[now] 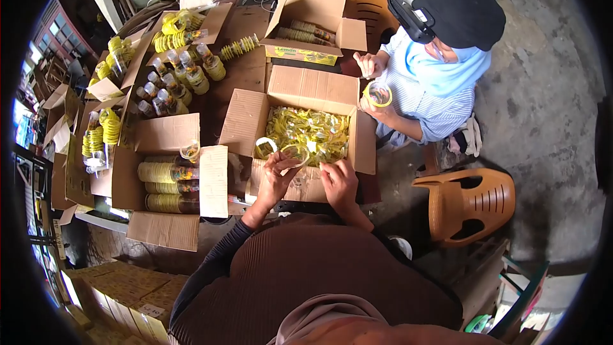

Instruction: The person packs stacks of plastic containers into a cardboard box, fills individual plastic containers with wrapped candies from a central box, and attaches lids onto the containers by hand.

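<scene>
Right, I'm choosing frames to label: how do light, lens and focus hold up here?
Head view: fisheye bends the edges, corners black; daylight washes out the far left; glints speckle the yellow packets; left hand and right hand look fairly sharp, but the clear round piece by the left blends into the packets behind.

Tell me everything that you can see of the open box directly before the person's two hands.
The box is plain brown cardboard, upright on the dark table, its four flaps folded outward. Many small, shiny yellow and clear pieces fill it in a loose jumble. The left hand holds a clear cup over the near side; the right hand is there too, but whether it touches the cardboard is unclear.
</scene>
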### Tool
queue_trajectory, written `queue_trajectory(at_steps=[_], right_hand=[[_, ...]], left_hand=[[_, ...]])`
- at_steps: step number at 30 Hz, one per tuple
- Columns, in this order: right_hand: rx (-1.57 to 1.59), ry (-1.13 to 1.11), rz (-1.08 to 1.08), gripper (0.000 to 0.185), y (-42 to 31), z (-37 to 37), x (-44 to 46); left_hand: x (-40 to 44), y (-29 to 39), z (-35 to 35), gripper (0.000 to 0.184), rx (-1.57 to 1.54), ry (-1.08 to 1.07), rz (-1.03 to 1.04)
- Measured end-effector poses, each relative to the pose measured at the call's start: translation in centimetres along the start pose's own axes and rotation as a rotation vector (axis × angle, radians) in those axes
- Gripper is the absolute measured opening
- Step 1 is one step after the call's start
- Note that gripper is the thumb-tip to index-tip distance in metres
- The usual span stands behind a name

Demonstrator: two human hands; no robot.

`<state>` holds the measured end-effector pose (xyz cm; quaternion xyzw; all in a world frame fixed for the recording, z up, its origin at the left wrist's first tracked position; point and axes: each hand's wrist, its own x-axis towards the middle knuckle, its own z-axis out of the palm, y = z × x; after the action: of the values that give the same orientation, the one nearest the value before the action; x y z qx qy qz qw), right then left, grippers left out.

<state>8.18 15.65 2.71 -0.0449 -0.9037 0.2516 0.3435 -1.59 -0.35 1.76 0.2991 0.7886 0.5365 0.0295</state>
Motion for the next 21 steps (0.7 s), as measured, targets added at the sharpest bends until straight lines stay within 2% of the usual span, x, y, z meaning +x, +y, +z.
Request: queue_trajectory(at_steps=[4, 8, 10, 12, 14, 15, 18, 21], right_hand=[[-0.026, -0.050, -0.041, 0.016, 1.1, 1.0, 0.6], [-0.018, -0.104, -0.066, 0.016, 1.1, 1.4, 2.2], [0.026, -0.127, -0.085, 0.016, 0.9, 1.6, 2.8], [0.031, -0.137, -0.071, 0.016, 1.2, 1.9, 3.3], [0.003, -0.168, -0.041, 0.016, 2.3, 2.4, 3.7], [0.003, -0.151, 0.026, 0.016, 2.9, 2.9, 3.6], [0.170, -0.088, 0.149, 0.011, 3.4, 2.8, 3.9], [0.234, -0.081, 0.107, 0.013, 2.5, 1.4, 3.8]], left_hand=[[0.3, 0.2, 0.5, 0.020, -0.091, 0.031, 0.094], [0.6, -1.7, 0.4, 0.016, -0.165, 0.041, 0.043], [0.4, -2.6, 0.8, 0.018, -0.316, 0.047, -0.057], [0.5, -1.6, 0.4, 0.019, -0.333, 0.003, -0.070], [0.3, -0.4, 1.0, 0.018, -0.263, -0.043, 0.083], [0.3, -0.1, 1.1, 0.015, -0.247, -0.057, 0.096], [1.0, 0.4, 1.0, 0.013, -0.400, -0.003, 0.031], [1.2, 0.1, 0.4, 0.012, -0.414, 0.022, -0.030]])
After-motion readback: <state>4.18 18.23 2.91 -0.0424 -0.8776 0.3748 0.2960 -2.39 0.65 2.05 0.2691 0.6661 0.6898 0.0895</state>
